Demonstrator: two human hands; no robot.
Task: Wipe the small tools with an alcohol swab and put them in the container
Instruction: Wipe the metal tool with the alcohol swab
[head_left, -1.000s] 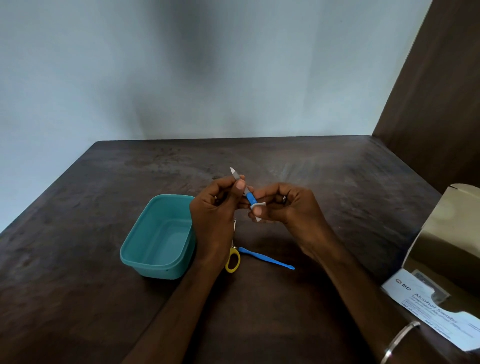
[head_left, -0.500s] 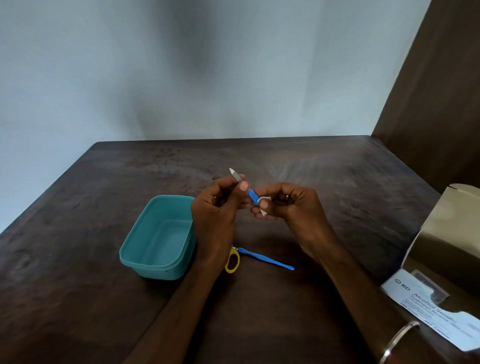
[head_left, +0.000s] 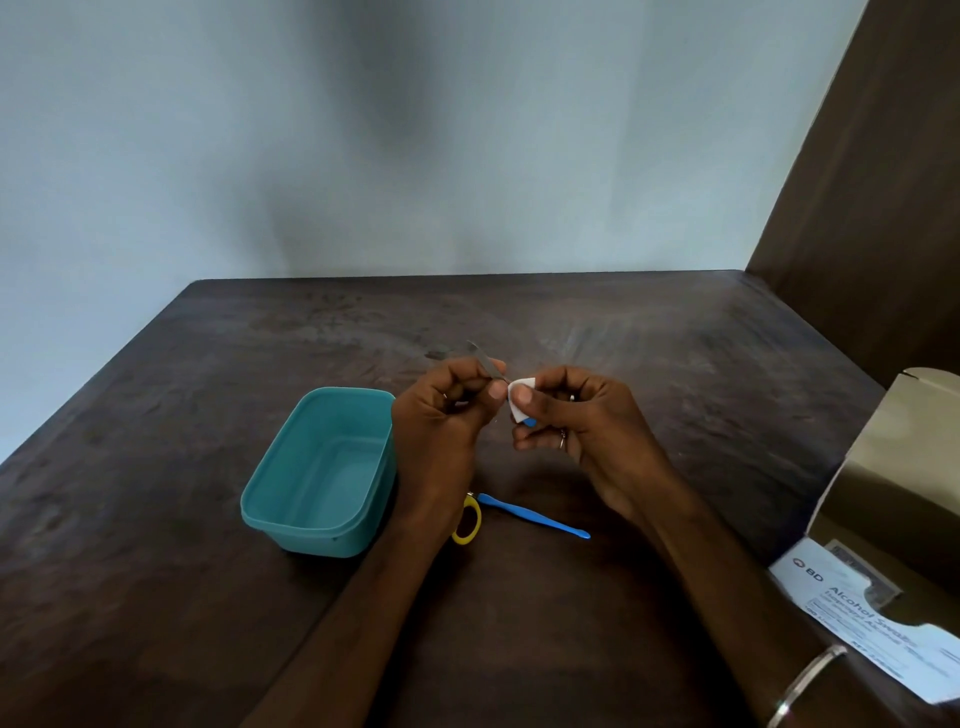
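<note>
A teal container (head_left: 319, 475) sits on the left part of the dark table (head_left: 675, 364). It is open on top, and nothing shows inside it.

Just to its right, the left hand (head_left: 441, 415) is up above the table. Its fingers are curled and pinch the thin metal end of a small tool (head_left: 485, 361). The tool's tip points up and to the left.

Below the hands, a yellow ring handle (head_left: 467, 525) peeks out from under the left wrist. A thin blue stick (head_left: 535, 515) lies on the table next to it.

The right hand (head_left: 576, 421) is close to the left hand. It pinches a white swab (head_left: 519, 397) wrapped around the tool's blue handle end.

Far right, an open box of alcohol swabs (head_left: 862, 613) stands at the table's edge.
</note>
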